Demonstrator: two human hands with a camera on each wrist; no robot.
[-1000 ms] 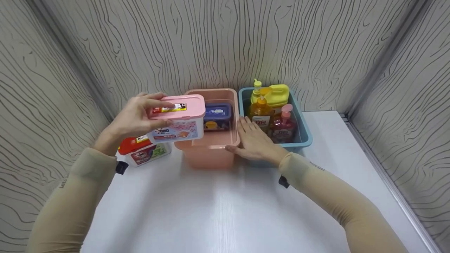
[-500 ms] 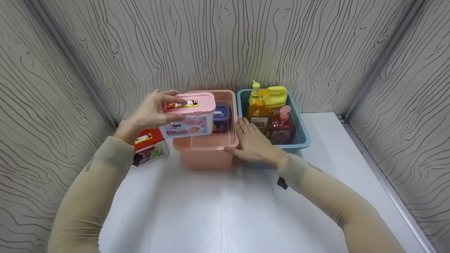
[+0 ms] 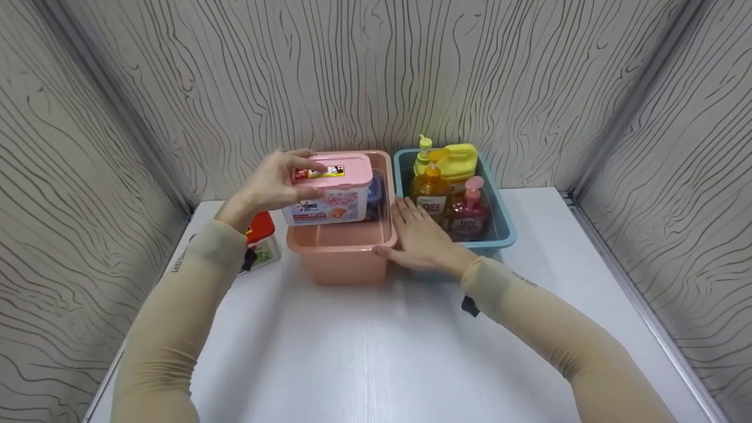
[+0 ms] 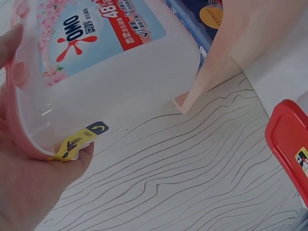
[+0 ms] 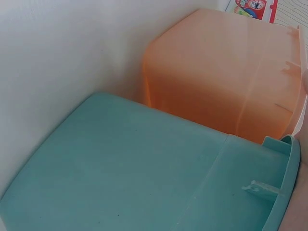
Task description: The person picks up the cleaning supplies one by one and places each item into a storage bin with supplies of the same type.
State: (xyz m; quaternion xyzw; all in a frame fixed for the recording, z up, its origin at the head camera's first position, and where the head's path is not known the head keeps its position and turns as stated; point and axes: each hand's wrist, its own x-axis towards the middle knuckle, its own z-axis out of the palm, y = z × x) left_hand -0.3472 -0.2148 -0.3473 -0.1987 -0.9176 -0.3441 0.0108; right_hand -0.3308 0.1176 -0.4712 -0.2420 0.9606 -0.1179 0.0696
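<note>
My left hand (image 3: 281, 183) grips a white laundry-capsule box (image 3: 329, 207) by its pink lid (image 3: 352, 167), fingers over the lid and thumb along the front. The box hangs above the left part of a pink bin (image 3: 346, 267); in the left wrist view its printed side (image 4: 96, 33) is close up. Inside that bin sits a dark blue box (image 3: 374, 197), partly hidden behind the white one. My right hand (image 3: 426, 238) lies with fairly straight fingers over the adjoining rims of the pink bin and a blue bin (image 3: 510, 226).
The blue bin holds an orange pump bottle (image 3: 430, 188), a red pump bottle (image 3: 469, 217) and a yellow jug (image 3: 461, 161) among others. A red-lidded box (image 3: 261, 229) stands left of the pink bin, partly behind my left sleeve. A patterned wall (image 3: 329, 70) rises behind.
My left hand has carried the pink-lidded laundry-capsule box to the right, from the bin's left edge to over its opening. My right hand stays on the rims.
</note>
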